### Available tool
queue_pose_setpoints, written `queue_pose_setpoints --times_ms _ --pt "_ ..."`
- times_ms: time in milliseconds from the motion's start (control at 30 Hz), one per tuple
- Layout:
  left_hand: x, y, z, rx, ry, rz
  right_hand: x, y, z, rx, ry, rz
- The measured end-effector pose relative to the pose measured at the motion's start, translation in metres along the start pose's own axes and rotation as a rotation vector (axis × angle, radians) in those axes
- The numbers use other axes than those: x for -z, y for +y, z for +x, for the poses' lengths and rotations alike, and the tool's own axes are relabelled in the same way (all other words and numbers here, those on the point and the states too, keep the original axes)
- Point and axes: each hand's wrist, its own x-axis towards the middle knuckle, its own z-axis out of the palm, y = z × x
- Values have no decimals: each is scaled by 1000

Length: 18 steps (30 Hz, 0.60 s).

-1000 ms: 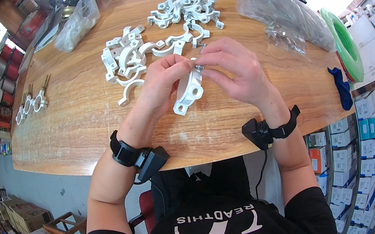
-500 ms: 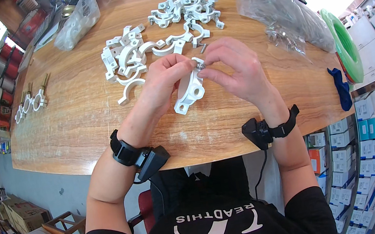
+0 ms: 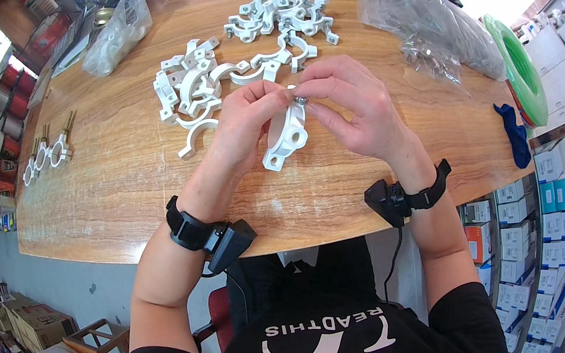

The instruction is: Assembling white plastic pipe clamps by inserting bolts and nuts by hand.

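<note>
Left grip (image 3: 244, 122): we are holding it narrow, thumb and curled forefinger pinching the upper end of a white pipe clamp (image 3: 285, 143); the other fingers are mostly hiding from view.
Right grip (image 3: 353, 104): we are pinching at a small metal fastener (image 3: 301, 100) with thumb and forefinger, tips close together; its exact kind is staying unclear at this size.
Clamp position: it is tilting between the two grips, above the near side of the bench (image 3: 288, 212), far end up, free lug toward us; whether that lug is touching wood, we are not able to tell.
Fastener seating: we are judging that steady support matters most, the left pinch bracing right beside the lug so nothing is twisting.
Alignment: we are probably doing best by starting straight, turning with light fingertips and backing off if threads are binding.
Slip risk: such a small part is likely escaping easily, so working low over the bench is seeming wise.
Nearby stock: loose white clamps (image 3: 193, 91) are lying just beyond the left grip; a farther clamp pile (image 3: 276, 13) is showing metal hardware.
</note>
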Motion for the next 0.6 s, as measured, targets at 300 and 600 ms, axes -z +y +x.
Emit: queue_pose_setpoints --times_ms 300,600 --pt "1 0 0 -5 1 -6 -1 -2 2 -14 36 53" --pt "-4 4 -2 4 7 -37 -1 -4 4 -26 52 46"
